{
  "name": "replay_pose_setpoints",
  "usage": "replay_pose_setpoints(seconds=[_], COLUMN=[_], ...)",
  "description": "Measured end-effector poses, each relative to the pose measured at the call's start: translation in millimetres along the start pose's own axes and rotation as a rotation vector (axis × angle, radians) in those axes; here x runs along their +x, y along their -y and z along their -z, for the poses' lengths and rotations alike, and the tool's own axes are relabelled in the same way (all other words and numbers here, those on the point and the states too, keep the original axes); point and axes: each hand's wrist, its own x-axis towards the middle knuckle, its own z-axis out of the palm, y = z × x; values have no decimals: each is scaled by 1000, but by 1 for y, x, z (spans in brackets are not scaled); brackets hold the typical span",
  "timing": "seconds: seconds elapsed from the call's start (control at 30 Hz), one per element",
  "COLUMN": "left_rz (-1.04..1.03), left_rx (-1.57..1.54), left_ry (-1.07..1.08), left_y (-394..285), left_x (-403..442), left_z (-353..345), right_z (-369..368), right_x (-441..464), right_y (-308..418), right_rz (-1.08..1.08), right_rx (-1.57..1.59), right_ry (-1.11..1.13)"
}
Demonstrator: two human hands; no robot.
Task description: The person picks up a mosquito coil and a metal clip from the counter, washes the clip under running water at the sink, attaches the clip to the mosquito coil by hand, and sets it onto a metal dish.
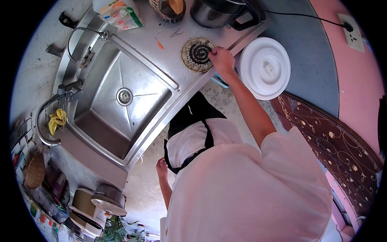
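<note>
A dark mosquito coil [198,53] lies in a round, shallow metal dish [186,63] on the steel counter, close to its front edge. My right hand [222,60] reaches over the dish's right rim, thumb and fingers closed in a pinch at the outer edge of the coil. How much of the coil sits between the fingertips is partly hidden. Low beside my body hangs my left hand [162,166], near the black strap at my waist, fingers loosely apart and holding nothing that I can see.
Left of the dish is a steel sink [100,86] with a faucet [44,109]. Behind stand a black kettle [215,14], a patterned jar [168,9] and a plastic package [121,16]. A white-lidded bucket [265,68] stands right of my arm. An orange scrap [159,43] lies on the counter.
</note>
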Motion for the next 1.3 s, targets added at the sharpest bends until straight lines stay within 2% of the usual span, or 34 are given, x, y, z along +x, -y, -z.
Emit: replay_pose_setpoints(seconds=[0.17,0.23,0.27,0.33,0.47,0.53,0.57,0.67,0.77,0.93,1.07,1.13,1.27,1.3], left_rz=[-39,-36,-38,12,-222,-429,-450,-464,-381,-328,-339,-352,-365,-371], left_rx=[41,117,113,65,115,100,50,-108,-361,-535,-539,-551,-597,-594], left_ry=[-2,-23,-22,-43,-47,13,67,179,180,201,49,-12,-74,-81], left_y=[-7,-36,-45,-70,-148,-187,-217,-277,-317,-319,-311,-303,-296,-294], left_x=[-3,-10,-10,-7,0,12,10,8,-11,-14,-9,-4,-5,-6], left_z=[-1,-4,-4,-4,-18,-33,-46,-86,-119,-130,-121,-114,-97,-94], right_z=[-9,-11,-11,0,23,33,37,63,73,66,49,14,-17,-18], right_x=[3,7,6,-4,-29,-42,-48,-75,-96,-116,-107,-65,26,39], right_y=[-10,-16,-16,-9,5,12,17,45,65,92,99,85,73,76], right_rz=[8,-101,-97,-83,-34,-59,-40,-76,-78,-59,2,191,536,543], right_rx=[101,650,649,890,903,975,928,980,1034,1088,1029,905,191,184], right_ry=[-55,158,157,315,321,329,311,438,572,698,710,468,18,23])
